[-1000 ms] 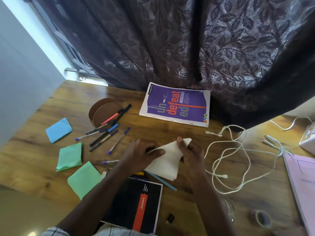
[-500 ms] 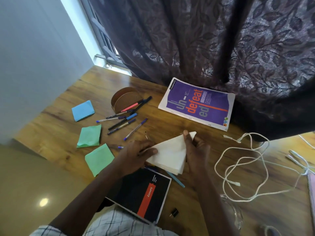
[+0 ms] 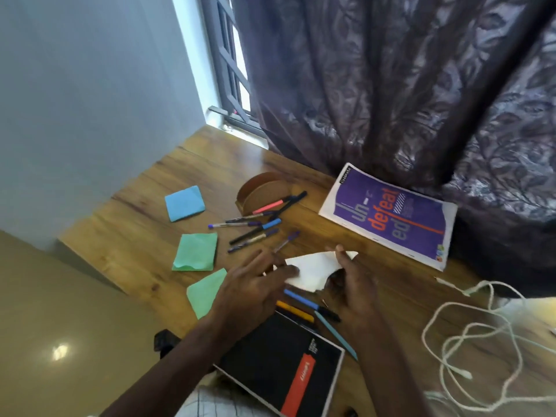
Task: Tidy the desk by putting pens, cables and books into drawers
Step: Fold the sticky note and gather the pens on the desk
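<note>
Left hand spread flat, fingers splayed; right hand pinching, thumb up.

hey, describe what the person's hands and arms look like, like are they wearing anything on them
Both forearms are bare to the bottom edge of the view: no sleeves, gloves, watch or bracelet. No rings show on the left hand or the right hand, though blur hides fine detail. A strip of white checked cloth with thin dark lines shows between the arms.
</note>
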